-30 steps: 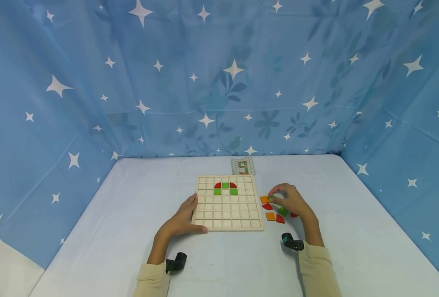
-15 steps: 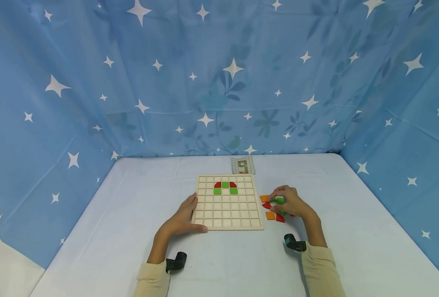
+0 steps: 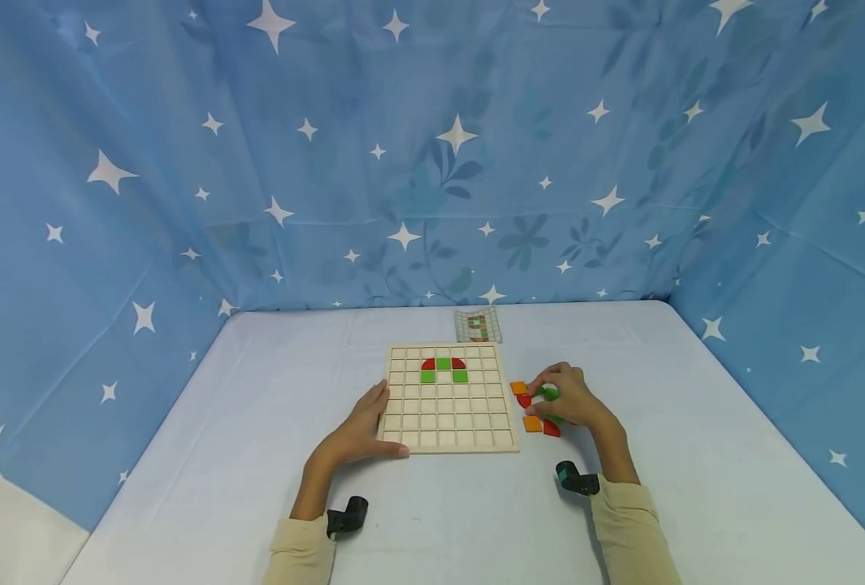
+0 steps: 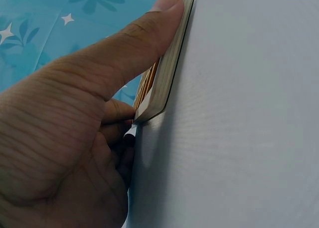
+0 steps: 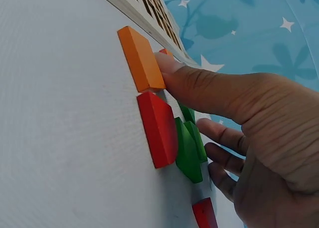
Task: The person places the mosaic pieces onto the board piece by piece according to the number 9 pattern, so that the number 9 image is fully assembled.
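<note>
My left hand (image 3: 359, 428) holds the near left corner of a pale wooden grid board (image 3: 410, 424). Its thumb lies along the front edge, fingers along the left side, also visible in the left wrist view. Red and green tiles form a small arch in the board's upper cells. Right of the board, my right hand (image 3: 569, 396) reaches down among loose tiles, thumb and index finger at either side of a red quarter-circle tile (image 3: 524, 401). An orange square tile (image 3: 518, 388) lies just beyond it. In the right wrist view the thumb covers most of that red tile.
Near the right hand lie another orange square (image 5: 139, 58), a red quarter-circle (image 5: 157, 130) and green tiles (image 5: 187, 150), partly under the fingers. A pattern card (image 3: 478, 325) lies behind the board. A starry blue curtain (image 3: 432, 162) stands behind the white table (image 3: 439, 528).
The right hand has moved from a green tile to the red quarter-circle, which has turned a little. The far orange square has shifted slightly left. The left hand and board stay put.
</note>
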`<state>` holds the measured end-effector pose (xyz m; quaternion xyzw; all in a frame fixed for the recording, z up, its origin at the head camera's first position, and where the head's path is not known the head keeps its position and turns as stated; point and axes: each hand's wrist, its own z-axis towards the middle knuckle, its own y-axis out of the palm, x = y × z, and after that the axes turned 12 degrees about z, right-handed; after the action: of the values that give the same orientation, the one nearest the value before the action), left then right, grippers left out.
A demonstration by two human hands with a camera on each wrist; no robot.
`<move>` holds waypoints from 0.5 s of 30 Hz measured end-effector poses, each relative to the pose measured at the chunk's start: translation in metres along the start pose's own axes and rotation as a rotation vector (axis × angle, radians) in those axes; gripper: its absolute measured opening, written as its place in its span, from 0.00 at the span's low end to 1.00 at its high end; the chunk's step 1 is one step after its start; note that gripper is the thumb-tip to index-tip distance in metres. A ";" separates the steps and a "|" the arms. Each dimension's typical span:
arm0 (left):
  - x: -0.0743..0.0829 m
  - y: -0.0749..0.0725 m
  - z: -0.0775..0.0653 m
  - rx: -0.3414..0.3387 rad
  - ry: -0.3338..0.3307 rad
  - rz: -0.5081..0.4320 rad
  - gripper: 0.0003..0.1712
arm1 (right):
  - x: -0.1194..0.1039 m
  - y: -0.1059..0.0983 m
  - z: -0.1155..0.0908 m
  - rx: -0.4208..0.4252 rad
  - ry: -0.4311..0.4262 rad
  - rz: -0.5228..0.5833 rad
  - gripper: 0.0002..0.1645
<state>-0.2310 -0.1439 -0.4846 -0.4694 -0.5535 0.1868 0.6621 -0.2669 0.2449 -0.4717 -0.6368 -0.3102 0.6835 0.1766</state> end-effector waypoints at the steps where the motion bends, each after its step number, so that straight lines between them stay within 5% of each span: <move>1: 0.000 0.000 0.000 0.000 0.001 0.001 0.68 | 0.000 0.000 0.000 0.003 0.003 -0.003 0.15; 15: -0.001 0.001 0.001 -0.002 -0.001 0.009 0.68 | -0.002 0.004 0.001 0.019 0.010 -0.009 0.11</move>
<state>-0.2319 -0.1438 -0.4858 -0.4726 -0.5517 0.1896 0.6606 -0.2666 0.2402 -0.4731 -0.6370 -0.3056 0.6825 0.1871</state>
